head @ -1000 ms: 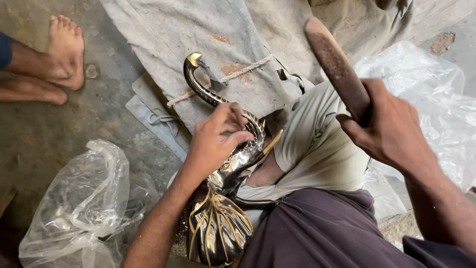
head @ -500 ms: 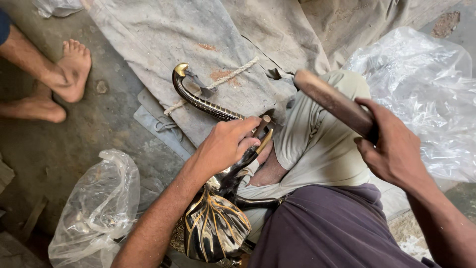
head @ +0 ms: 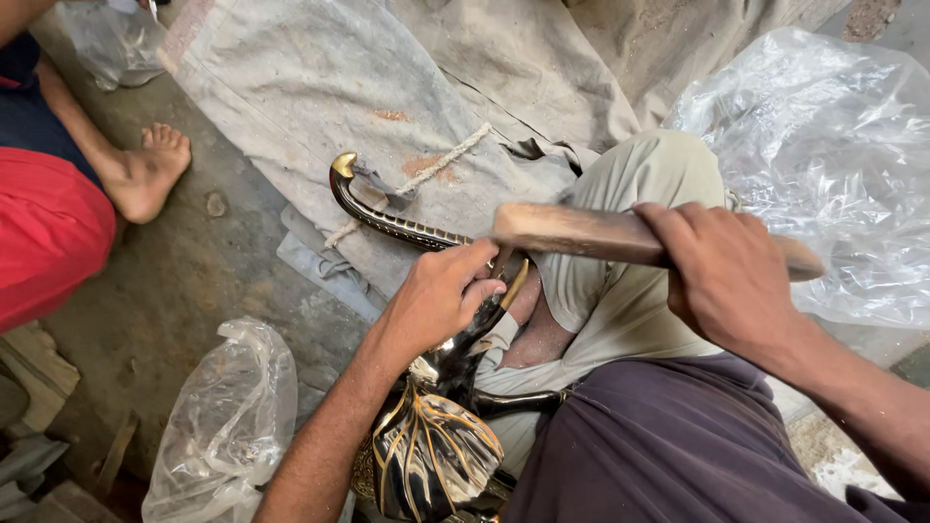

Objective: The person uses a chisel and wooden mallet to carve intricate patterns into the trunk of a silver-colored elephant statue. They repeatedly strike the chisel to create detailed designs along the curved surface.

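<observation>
A black and gold metal bird figure (head: 431, 441) lies across the person's lap, its fanned, ribbed body low in the head view and its long curved neck (head: 387, 218) reaching up and left over a grey cloth (head: 320, 87) spread on the floor, ending in a gold-tipped beak. The left hand (head: 441, 295) grips the figure where neck meets body; its fingers (head: 475, 261) are curled together around the metal, with the neck running out beyond the knuckles and the body below the wrist. A slim gold tool or part shows just beside the fingertips, though what it is cannot be told. The right hand (head: 727, 276) is clamped on a wooden stick (head: 581, 232), held level, its free end just above the left hand's fingers and the neck. A frayed string (head: 446, 160) lies on the cloth near the neck. Clear plastic bags sit at the lower left (head: 223, 426) and upper right (head: 833, 145). Another person's bare foot (head: 145, 174) rests on the concrete floor (head: 184, 281), well apart.
</observation>
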